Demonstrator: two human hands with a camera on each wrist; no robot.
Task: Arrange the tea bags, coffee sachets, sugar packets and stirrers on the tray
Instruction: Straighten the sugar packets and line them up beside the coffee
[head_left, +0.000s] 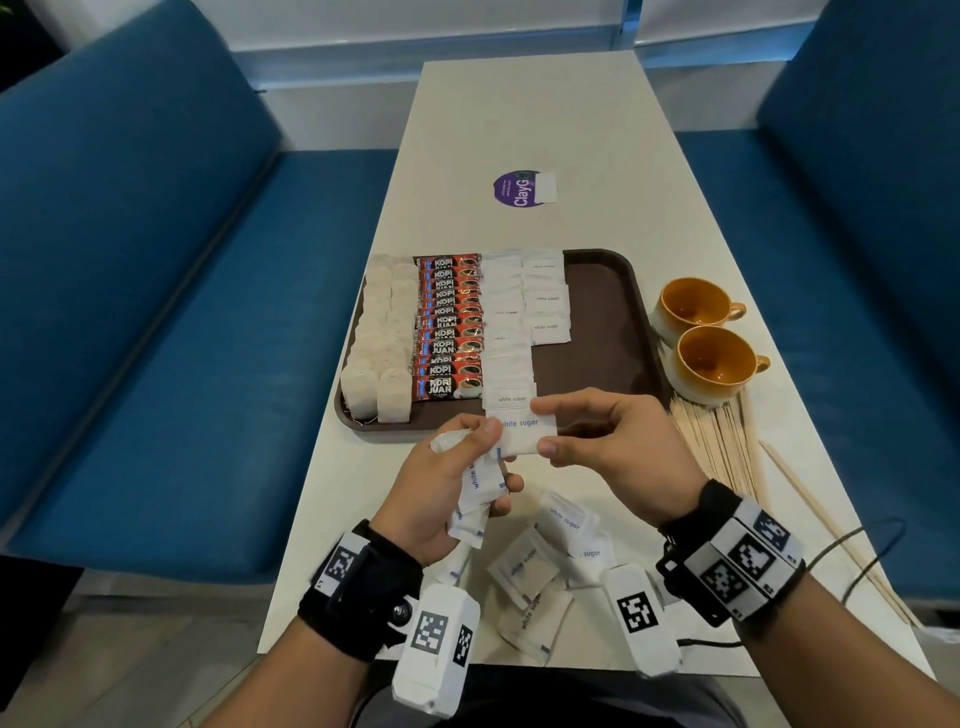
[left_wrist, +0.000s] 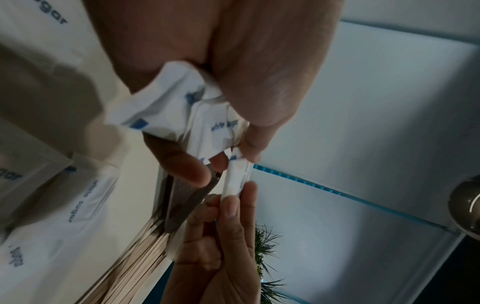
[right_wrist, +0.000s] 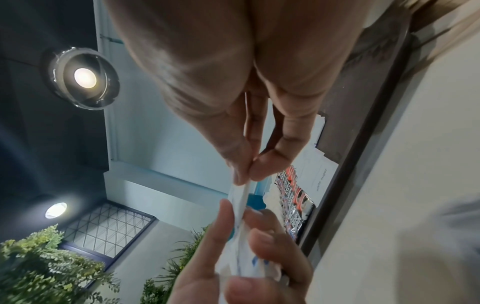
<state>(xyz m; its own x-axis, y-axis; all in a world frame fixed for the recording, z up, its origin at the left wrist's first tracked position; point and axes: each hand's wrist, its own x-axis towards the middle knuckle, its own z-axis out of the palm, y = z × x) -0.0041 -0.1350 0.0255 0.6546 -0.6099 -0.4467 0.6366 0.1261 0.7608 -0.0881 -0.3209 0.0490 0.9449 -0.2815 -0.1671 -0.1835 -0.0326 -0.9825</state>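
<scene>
tea bags: two columns at the tray's left end, overlapping, lying flat
coffee sachets: one stacked column just right of the tea bags, red and black, touching the sugar column beside them
sugar on tray: long column right of the coffee, plus a shorter second column at the far end
tray: brown, its right part bare, on the white table
your left hand: fingers curled round a bunch of sugar packets, thumb tip pressed on the left edge of the single packet
single sugar packet: held between both hands above the tray's near edge, label up; edge-on in the left wrist view
your right hand: thumb and forefinger pinching the packet's right edge, other fingers loosely curled; pinch also plain in the right wrist view
loose sugar packets: scattered on the table, near edge, between your wrists
cups: two orange-lined, right of the tray, touching each other
stirrers: wooden pile on the table by the near cup, off the tray
</scene>
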